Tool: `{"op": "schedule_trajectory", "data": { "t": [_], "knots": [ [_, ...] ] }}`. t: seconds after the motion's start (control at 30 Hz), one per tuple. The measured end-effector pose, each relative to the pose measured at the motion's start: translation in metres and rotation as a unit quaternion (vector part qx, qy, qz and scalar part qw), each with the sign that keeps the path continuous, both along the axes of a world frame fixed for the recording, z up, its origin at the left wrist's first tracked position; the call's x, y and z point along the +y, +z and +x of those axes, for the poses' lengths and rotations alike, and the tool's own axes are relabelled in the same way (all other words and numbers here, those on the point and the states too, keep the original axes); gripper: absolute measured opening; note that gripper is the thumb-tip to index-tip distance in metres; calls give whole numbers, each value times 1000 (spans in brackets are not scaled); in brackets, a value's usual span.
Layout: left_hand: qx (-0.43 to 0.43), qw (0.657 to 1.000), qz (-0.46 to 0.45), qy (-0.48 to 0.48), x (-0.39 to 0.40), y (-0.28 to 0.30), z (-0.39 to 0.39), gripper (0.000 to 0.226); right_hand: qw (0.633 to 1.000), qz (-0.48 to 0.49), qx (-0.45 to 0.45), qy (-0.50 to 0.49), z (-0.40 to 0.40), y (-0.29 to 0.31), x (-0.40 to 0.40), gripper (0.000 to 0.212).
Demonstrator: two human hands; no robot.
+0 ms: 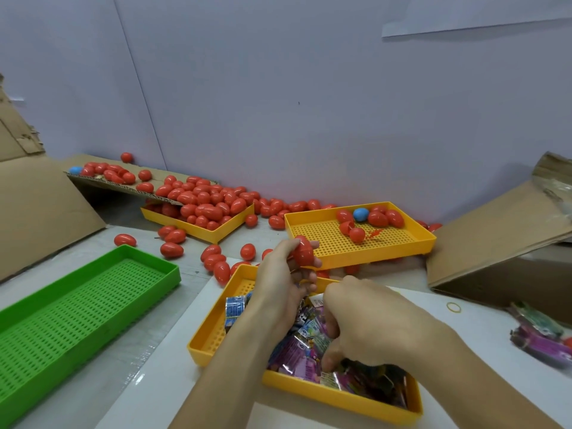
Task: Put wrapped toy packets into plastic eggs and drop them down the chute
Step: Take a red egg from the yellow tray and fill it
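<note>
My left hand [280,281] grips a red plastic egg [304,251] above the near yellow tray [210,339]. That tray holds a heap of wrapped toy packets [297,345]. My right hand [368,323] reaches down into the heap with curled fingers, pinching at a packet [331,377] near the tray's front; the fingertips are partly hidden. A second yellow tray [371,255] behind holds a few red eggs and one blue egg [361,214]. No chute is clearly visible.
A third yellow tray [198,229] at the back overflows with red eggs, and more lie scattered on the table. A long green tray [77,308] lies at the left. Cardboard sheets stand at left and right. More packets [541,335] lie at the right edge.
</note>
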State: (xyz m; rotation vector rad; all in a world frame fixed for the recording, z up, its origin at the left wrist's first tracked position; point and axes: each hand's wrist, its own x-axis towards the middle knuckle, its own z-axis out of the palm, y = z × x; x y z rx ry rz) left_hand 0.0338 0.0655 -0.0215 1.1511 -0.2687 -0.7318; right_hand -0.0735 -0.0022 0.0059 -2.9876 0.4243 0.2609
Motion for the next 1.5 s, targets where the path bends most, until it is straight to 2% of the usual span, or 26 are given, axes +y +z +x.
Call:
{"op": "schedule_trajectory", "data": {
  "t": [0.13, 0.27, 0.4, 0.5, 0.6, 0.7, 0.8, 0.93, 1.07, 1.13, 1.2, 1.3, 1.37, 1.5],
  "knots": [
    [-8, 1000, -2, -10, 0, 0, 0, 36, 994, 106, -27, -6, 0, -2, -16, 32],
    [-19, 1000, -9, -17, 1, -1, 1, 35, 975, 211, -70, 2, 2, -1, -34, 27],
    [-23, 999, -22, -21, 1, -2, 1, 32, 925, 358, -127, -10, -2, 0, -49, 21],
    [11, 998, -53, -39, 1, -2, 0, 31, 898, 390, -202, -36, -4, -1, -60, 18],
    [56, 991, -107, -64, 3, -1, 0, 27, 872, 402, -272, -58, -5, -2, -67, 24],
    [52, 990, -112, -67, 3, 1, -1, 19, 849, 426, -306, -62, -5, -3, -69, 22],
    [32, 995, -79, -49, -1, -1, -2, 15, 849, 423, -309, -68, -4, -4, -70, 25],
    [25, 998, -51, -26, -4, -4, 0, 17, 856, 419, -295, -70, -5, -4, -70, 18],
    [-65, 998, -4, -27, -2, -6, 4, 18, 882, 414, -225, -24, -8, -1, -66, 9],
    [-137, 989, 28, -52, 2, -8, 4, 22, 903, 392, -177, 1, -7, -1, -64, 16],
    [-228, 968, 78, -69, 5, -9, 5, 19, 911, 388, -140, 17, -7, -2, -62, 24],
    [-362, 915, 163, -75, 9, -11, 7, 28, 885, 448, -126, -8, -8, -1, -62, 34],
    [-391, 903, 158, -87, 9, -11, 7, 24, 880, 456, -135, -17, -9, 0, -64, 37],
    [-363, 915, 100, -144, 10, -8, 2, 20, 882, 443, -157, -25, -9, -1, -66, 45]
  ]
}}
